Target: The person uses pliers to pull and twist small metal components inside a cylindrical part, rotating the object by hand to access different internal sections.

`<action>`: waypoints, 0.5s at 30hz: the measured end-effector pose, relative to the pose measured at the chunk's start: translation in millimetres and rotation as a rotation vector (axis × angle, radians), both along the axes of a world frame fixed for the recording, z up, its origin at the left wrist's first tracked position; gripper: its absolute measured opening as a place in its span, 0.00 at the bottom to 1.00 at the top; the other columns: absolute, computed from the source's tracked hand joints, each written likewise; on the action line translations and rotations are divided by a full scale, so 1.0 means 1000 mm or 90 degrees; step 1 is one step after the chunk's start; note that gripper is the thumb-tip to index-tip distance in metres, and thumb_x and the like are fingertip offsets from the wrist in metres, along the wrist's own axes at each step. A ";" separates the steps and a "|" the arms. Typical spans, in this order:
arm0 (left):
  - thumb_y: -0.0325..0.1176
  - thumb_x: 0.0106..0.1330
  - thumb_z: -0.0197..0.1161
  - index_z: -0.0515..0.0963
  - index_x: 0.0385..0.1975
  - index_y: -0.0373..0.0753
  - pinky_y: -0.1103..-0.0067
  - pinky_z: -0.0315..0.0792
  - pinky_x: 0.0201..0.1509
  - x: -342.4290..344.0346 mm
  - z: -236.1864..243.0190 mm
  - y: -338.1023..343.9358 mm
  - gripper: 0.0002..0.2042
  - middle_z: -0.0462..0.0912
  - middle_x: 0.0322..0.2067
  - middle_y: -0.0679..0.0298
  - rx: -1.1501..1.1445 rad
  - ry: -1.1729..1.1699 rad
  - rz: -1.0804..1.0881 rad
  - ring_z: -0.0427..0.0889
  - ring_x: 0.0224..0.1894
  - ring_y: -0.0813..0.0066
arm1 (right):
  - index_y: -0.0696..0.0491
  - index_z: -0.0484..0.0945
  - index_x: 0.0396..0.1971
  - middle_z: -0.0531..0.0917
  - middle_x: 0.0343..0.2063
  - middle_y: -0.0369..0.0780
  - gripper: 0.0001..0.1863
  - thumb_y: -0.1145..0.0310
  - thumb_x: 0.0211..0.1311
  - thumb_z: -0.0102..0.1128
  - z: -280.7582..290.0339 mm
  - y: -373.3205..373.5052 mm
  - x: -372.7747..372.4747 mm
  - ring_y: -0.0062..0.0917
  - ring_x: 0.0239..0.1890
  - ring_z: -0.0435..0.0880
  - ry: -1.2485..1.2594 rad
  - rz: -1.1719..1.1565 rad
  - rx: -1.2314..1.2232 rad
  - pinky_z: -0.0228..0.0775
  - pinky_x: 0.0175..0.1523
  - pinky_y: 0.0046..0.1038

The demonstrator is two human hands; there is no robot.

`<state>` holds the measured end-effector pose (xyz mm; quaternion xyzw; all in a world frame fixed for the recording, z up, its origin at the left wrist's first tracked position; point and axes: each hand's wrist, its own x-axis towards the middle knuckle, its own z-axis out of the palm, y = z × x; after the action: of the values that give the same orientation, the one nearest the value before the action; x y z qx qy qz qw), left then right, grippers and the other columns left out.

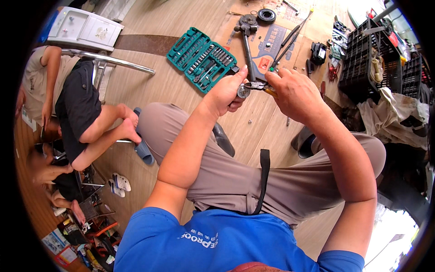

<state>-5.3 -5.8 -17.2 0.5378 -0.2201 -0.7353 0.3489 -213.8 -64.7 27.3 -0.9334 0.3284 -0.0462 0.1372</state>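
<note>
Pliers (262,87) clasped in the right grip (293,92) lie with their long axis pointing left toward the round metal part (243,92) held in the left grip (224,94), tips at its edge.

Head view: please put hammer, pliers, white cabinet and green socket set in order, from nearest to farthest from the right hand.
1. Pliers: held in the right hand.
2. Hammer: ahead and left.
3. Socket set: farther left.
4. Cabinet: far upper left.
</note>
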 end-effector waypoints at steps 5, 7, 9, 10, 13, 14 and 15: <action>0.58 0.74 0.45 0.67 0.20 0.46 0.82 0.46 0.10 0.001 -0.002 0.002 0.25 0.61 0.10 0.71 -0.011 0.021 0.016 0.56 0.08 0.82 | 0.54 0.77 0.35 0.81 0.31 0.48 0.07 0.73 0.58 0.51 0.006 0.001 0.003 0.44 0.37 0.84 0.004 -0.014 0.060 0.75 0.42 0.43; 0.57 0.74 0.45 0.67 0.22 0.46 0.82 0.47 0.10 0.002 -0.003 0.002 0.24 0.62 0.11 0.71 -0.012 0.037 0.031 0.56 0.08 0.81 | 0.54 0.77 0.35 0.82 0.30 0.48 0.07 0.73 0.57 0.52 0.005 0.001 0.005 0.44 0.36 0.84 0.012 -0.016 0.066 0.75 0.42 0.43; 0.57 0.74 0.45 0.67 0.24 0.46 0.82 0.47 0.10 0.002 -0.001 0.002 0.23 0.63 0.11 0.71 -0.005 0.042 0.046 0.57 0.08 0.81 | 0.55 0.77 0.36 0.82 0.29 0.49 0.08 0.74 0.57 0.52 0.005 0.001 0.007 0.44 0.36 0.84 0.025 -0.021 0.083 0.75 0.42 0.43; 0.57 0.74 0.45 0.67 0.25 0.47 0.82 0.47 0.10 0.002 -0.002 0.002 0.22 0.64 0.11 0.71 -0.001 0.052 0.051 0.57 0.08 0.81 | 0.55 0.77 0.36 0.83 0.29 0.49 0.08 0.74 0.57 0.52 0.006 0.001 0.007 0.44 0.37 0.84 0.034 -0.025 0.096 0.75 0.42 0.43; 0.57 0.74 0.46 0.67 0.26 0.47 0.82 0.48 0.10 0.003 -0.003 0.002 0.22 0.64 0.12 0.70 0.007 0.077 0.071 0.57 0.08 0.80 | 0.55 0.77 0.36 0.83 0.29 0.50 0.08 0.73 0.57 0.52 0.004 0.002 0.008 0.45 0.37 0.84 0.028 -0.033 0.122 0.74 0.42 0.44; 0.57 0.74 0.46 0.67 0.26 0.47 0.82 0.48 0.10 0.003 -0.004 0.003 0.22 0.65 0.12 0.70 0.008 0.083 0.079 0.57 0.08 0.80 | 0.55 0.77 0.36 0.83 0.29 0.50 0.08 0.73 0.57 0.53 0.003 0.002 0.009 0.45 0.37 0.84 0.020 -0.035 0.129 0.74 0.43 0.44; 0.57 0.74 0.46 0.67 0.26 0.47 0.82 0.48 0.10 0.003 -0.004 0.003 0.22 0.65 0.12 0.70 0.010 0.089 0.086 0.57 0.08 0.80 | 0.55 0.77 0.36 0.83 0.29 0.50 0.08 0.72 0.57 0.53 0.003 0.002 0.009 0.45 0.37 0.84 0.022 -0.038 0.142 0.74 0.43 0.44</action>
<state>-2.8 -3.2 -21.0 0.5015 -0.1530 -0.7475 0.4079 -205.0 -62.4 30.3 -0.9027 0.3613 0.0026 0.2335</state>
